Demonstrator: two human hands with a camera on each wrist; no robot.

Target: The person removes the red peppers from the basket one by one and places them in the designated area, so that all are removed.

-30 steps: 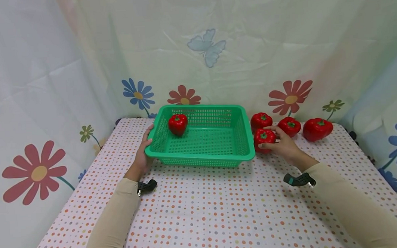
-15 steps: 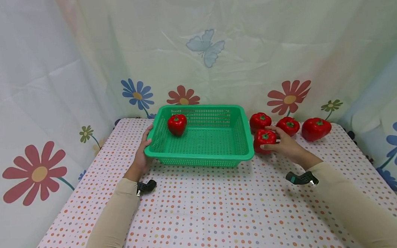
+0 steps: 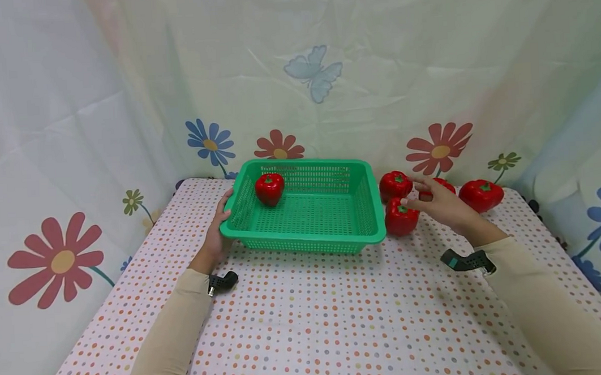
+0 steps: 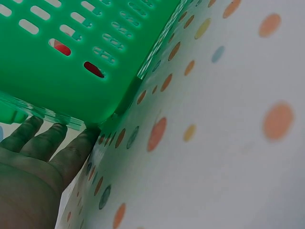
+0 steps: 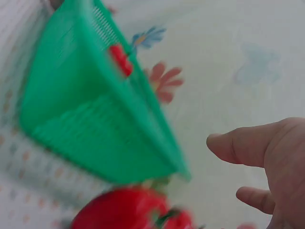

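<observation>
A green plastic basket (image 3: 303,240) with slotted walls stands on the table, one red bell pepper (image 3: 269,189) inside it near the back left corner. My left hand (image 3: 215,231) rests against the basket's left end, and its straight fingers touch the outer wall in the left wrist view. On the other side, my right hand (image 3: 445,207) is spread and holds nothing. It hovers just right of a front bell pepper (image 3: 401,220), which stands beside the basket's right end. Behind that one is another bell pepper (image 3: 394,186). A bell pepper (image 3: 445,185) is partly hidden behind the right hand.
One more bell pepper (image 3: 481,195) lies farther right, close to the table's back edge. A dotted cloth covers the table (image 3: 307,323). A flower-printed curtain (image 3: 366,82) hangs behind the table and along both sides.
My right hand has let go of the front bell pepper and drawn back up and to the right. That pepper stands slightly nearer the front. The left hand and the basket stay in place.
</observation>
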